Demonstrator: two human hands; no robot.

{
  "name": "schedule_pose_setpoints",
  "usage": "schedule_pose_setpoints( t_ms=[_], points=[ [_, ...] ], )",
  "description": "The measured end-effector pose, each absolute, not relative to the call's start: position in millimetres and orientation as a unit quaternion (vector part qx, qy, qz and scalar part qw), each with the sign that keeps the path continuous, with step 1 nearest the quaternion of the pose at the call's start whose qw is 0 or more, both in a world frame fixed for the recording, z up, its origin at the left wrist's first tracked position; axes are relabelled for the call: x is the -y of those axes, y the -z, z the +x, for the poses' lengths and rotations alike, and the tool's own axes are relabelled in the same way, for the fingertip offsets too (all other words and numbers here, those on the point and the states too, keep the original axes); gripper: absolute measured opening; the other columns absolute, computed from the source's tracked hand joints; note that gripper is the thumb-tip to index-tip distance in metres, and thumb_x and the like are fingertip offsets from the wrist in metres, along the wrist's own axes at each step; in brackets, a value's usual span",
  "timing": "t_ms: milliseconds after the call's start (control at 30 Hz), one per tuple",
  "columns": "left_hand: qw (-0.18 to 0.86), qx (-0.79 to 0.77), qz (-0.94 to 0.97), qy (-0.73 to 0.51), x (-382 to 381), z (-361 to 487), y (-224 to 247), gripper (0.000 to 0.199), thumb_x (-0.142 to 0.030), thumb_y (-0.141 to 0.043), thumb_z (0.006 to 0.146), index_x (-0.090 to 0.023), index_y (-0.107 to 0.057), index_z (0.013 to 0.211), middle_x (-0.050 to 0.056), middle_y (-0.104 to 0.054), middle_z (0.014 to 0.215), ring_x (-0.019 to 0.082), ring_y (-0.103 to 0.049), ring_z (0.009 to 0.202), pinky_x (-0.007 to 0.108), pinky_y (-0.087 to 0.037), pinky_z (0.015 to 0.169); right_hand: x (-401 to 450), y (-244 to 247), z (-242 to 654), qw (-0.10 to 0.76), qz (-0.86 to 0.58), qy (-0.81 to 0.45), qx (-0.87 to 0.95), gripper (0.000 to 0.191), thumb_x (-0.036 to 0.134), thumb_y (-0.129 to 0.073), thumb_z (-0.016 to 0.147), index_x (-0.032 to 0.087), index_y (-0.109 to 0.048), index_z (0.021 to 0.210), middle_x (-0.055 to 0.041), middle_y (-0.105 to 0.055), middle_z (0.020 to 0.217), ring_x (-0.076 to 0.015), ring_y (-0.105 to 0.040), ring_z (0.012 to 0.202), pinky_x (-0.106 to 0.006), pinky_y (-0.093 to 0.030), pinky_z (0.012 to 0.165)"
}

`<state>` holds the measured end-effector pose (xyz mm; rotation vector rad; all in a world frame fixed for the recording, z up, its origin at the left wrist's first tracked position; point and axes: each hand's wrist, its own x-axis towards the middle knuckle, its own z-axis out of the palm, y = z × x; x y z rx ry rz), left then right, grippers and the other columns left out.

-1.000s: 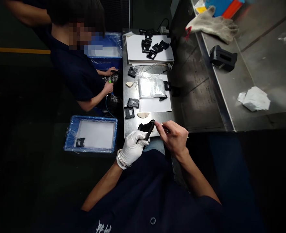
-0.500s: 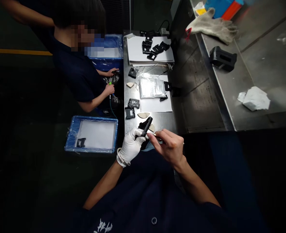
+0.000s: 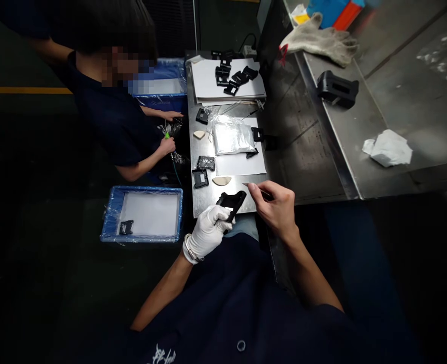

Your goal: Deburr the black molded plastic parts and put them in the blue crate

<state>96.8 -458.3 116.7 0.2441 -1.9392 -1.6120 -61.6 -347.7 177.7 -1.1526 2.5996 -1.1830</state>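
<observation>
Black moulded plastic part (image 3: 231, 203): is being held just ahead of the body, above the near edge of the steel bench (image 3: 204, 201), within the left hand's grip.

Left hand (image 3: 208, 231): white-gloved, with a metal bracelet at the wrist; is being clenched around the lower end of the part.

Right hand (image 3: 274, 208): bare; is being kept beside the part, grasping a slim pointed blade (image 3: 246, 184) between its fingers (image 3: 259, 188).

Blade tip: is being held near the part's upper edge; contact is not shown.

Ahead of the hands: a cream wedge-shaped pad (image 3: 222, 180), a black frame part (image 3: 200, 178) and a foil-wrapped part (image 3: 205, 163) are being kept on the bench, beyond them a silver bag (image 3: 231, 135) on white paper.

Left of the left hand: a blue crate (image 3: 142, 239) lined with plastic is being kept on the floor, holding a black part (image 3: 126, 228).

Farther ahead, left: a green-tipped tool (image 3: 166, 135) is being handled by a co-worker's hands (image 3: 166, 146).

Right of the right hand: a work glove (image 3: 319, 40) is being left on a second steel surface (image 3: 416, 101).
</observation>
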Motion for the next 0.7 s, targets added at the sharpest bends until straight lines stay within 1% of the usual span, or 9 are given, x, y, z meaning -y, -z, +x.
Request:
schedule_pose_setpoints(
  t_ms=[67,133,200,267,367,433,533,600,700],
  points=[
    [0.313,0.764,0.065,0.561,460,94,-119,0.008,-0.017,-0.060,0.091,-0.019,-0.057,0.083,0.005,-0.069,0.086,0.018,-0.067,0.084,0.033,-0.056,0.074,348,-179,-63,0.161,-0.350,0.439,-0.812,0.030,0.047,-0.067,0.087,0.018,-0.072,0.093,-0.0016,-0.066,0.074,-0.0123,-0.059,0.066,-0.024,-0.042,0.060],
    [0.327,0.800,0.033,0.501,460,91,-122,0.006,-0.018,-0.066,0.088,-0.020,-0.061,0.086,0.004,-0.070,0.091,0.019,-0.068,0.090,0.036,-0.055,0.083,348,-178,-63,0.267,-0.333,0.476,-0.769,0.033,0.046,-0.071,0.084,0.018,-0.072,0.100,-0.0014,-0.065,0.076,-0.0120,-0.057,0.065,-0.024,-0.043,0.059],
    [0.342,0.826,0.064,0.444,460,89,-124,0.009,-0.025,-0.072,0.085,-0.021,-0.065,0.086,0.005,-0.070,0.102,0.021,-0.066,0.101,0.041,-0.052,0.094,348,-172,-61,0.321,-0.300,0.525,-0.729,0.032,0.045,-0.072,0.082,0.017,-0.073,0.097,0.0004,-0.060,0.069,-0.0094,-0.050,0.058,-0.023,-0.039,0.054],
    [0.382,0.807,0.164,0.418,458,87,-126,0.026,-0.038,-0.076,0.082,-0.021,-0.066,0.099,0.010,-0.064,0.123,0.026,-0.058,0.119,0.046,-0.047,0.104,346,-161,-57,0.356,-0.239,0.585,-0.688,0.034,0.046,-0.072,0.082,0.015,-0.072,0.098,0.0047,-0.048,0.057,-0.0065,-0.038,0.049,-0.022,-0.031,0.046],
    [0.417,0.694,0.231,0.539,457,83,-127,0.072,-0.057,-0.071,0.080,-0.020,-0.045,0.137,0.018,-0.050,0.142,0.031,-0.050,0.133,0.049,-0.045,0.109,344,-139,-44,0.429,-0.168,0.635,-0.620,0.040,0.049,-0.070,0.084,0.016,-0.068,0.106,0.0099,-0.032,0.050,-0.0046,-0.025,0.042,-0.021,-0.019,0.040],
    [0.364,0.616,0.184,0.674,458,81,-129,0.079,-0.057,-0.068,0.083,-0.023,-0.034,0.146,0.016,-0.055,0.137,0.029,-0.058,0.125,0.046,-0.050,0.104,343,-125,-35,0.469,-0.163,0.636,-0.591,0.041,0.050,-0.069,0.084,0.017,-0.066,0.109,0.0111,-0.030,0.049,-0.0047,-0.023,0.040,-0.021,-0.019,0.039],
    [0.298,0.566,0.151,0.754,459,80,-134,0.068,-0.042,-0.072,0.083,-0.026,-0.042,0.142,0.010,-0.064,0.119,0.024,-0.066,0.109,0.041,-0.055,0.097,340,-115,-27,0.448,-0.214,0.618,-0.610,0.039,0.048,-0.071,0.083,0.019,-0.065,0.108,0.0066,-0.045,0.057,-0.0080,-0.040,0.048,-0.022,-0.034,0.045],
    [0.299,0.582,0.159,0.739,458,80,-138,0.069,-0.030,-0.075,0.078,-0.025,-0.044,0.139,0.007,-0.063,0.111,0.022,-0.065,0.105,0.038,-0.055,0.097,337,-120,-30,0.382,-0.270,0.591,-0.657,0.033,0.046,-0.066,0.088,0.020,-0.066,0.109,0.0007,-0.058,0.072,-0.0122,-0.055,0.064,-0.025,-0.045,0.059],
    [0.296,0.636,0.180,0.690,456,81,-140,0.073,-0.016,-0.070,0.071,-0.022,-0.043,0.138,0.006,-0.060,0.108,0.021,-0.062,0.102,0.035,-0.055,0.093,330,-141,-36,0.253,-0.358,0.529,-0.727,0.026,0.038,-0.051,0.098,0.019,-0.068,0.103,-0.0024,-0.064,0.077,-0.0135,-0.060,0.072,-0.027,-0.047,0.068]
  ],
)
